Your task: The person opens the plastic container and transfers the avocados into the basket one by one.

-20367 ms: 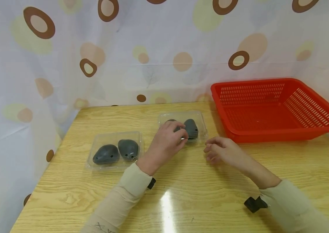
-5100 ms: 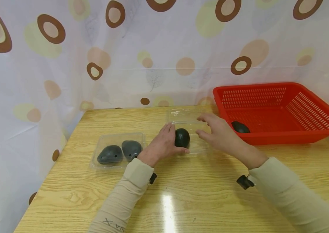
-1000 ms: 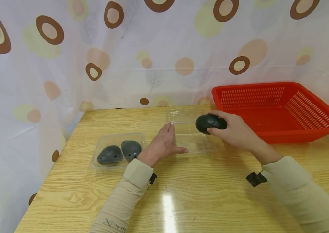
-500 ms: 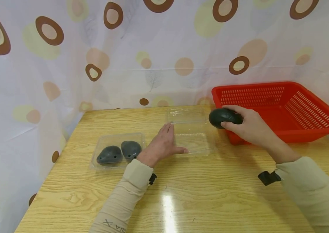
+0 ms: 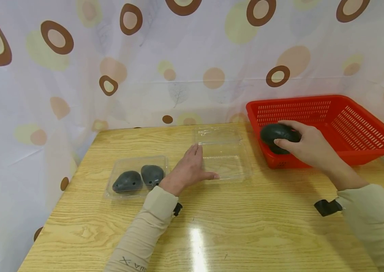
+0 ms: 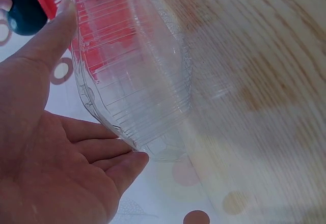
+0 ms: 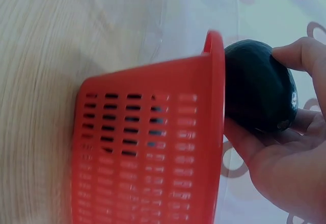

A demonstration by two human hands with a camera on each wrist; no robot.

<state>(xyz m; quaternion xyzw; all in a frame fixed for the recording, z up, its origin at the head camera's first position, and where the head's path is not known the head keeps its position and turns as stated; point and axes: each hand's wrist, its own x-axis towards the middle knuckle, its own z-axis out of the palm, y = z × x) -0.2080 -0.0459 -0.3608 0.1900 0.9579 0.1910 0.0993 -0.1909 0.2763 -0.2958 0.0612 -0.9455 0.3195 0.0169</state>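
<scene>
While the right hand grips a part-hidden fruit, the outspread left hand touches a clear container.

- The right hand holds a dark green fruit between thumb and fingers, over the left end of a red basket.
- Just below that hand's fruit, a second dark fruit shows, mostly hidden.
- The left hand is at the left edge of an open clear container, thumb spread from the fingers.
- Ahead of the left hand lies the container's lid.
- Left of the left hand, a clear box contains two dark fruits.
- Beneath both hands is the wood-grained worktop; beyond them hangs a patterned sheet.
</scene>
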